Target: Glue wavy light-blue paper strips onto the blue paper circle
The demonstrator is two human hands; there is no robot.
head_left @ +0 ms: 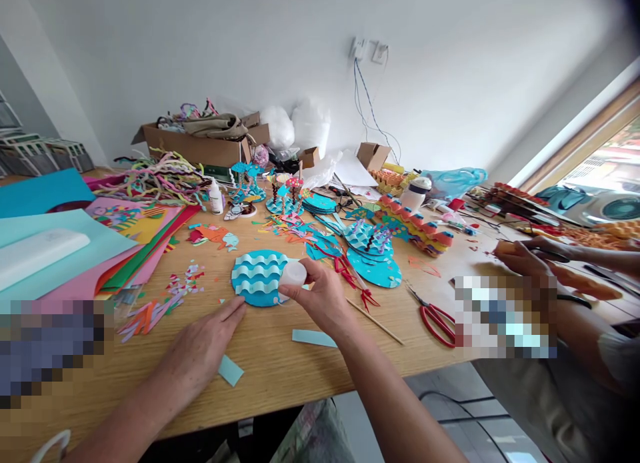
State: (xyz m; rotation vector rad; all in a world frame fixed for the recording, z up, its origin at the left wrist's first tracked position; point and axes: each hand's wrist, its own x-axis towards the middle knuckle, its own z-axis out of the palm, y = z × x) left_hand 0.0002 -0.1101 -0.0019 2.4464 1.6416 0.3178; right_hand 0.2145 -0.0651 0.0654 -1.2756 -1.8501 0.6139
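My right hand (323, 295) is closed around a small white bottle (293, 274), its tip against the right edge of a round blue paper disc (257, 277) covered with wavy light-blue strips. My left hand (203, 343) lies flat on the wooden table (280, 373), fingers stretched out, with fingertips touching the disc's lower left edge. Two loose light-blue paper strips (314, 338) lie near my wrists.
Red-handled scissors (436, 317) and a thin wooden stick (375, 321) lie to the right. More blue discs (374, 263), coloured paper sheets (75, 249), paper scraps and cardboard boxes (195, 146) crowd the table. Another person's hands (525, 256) work at the right.
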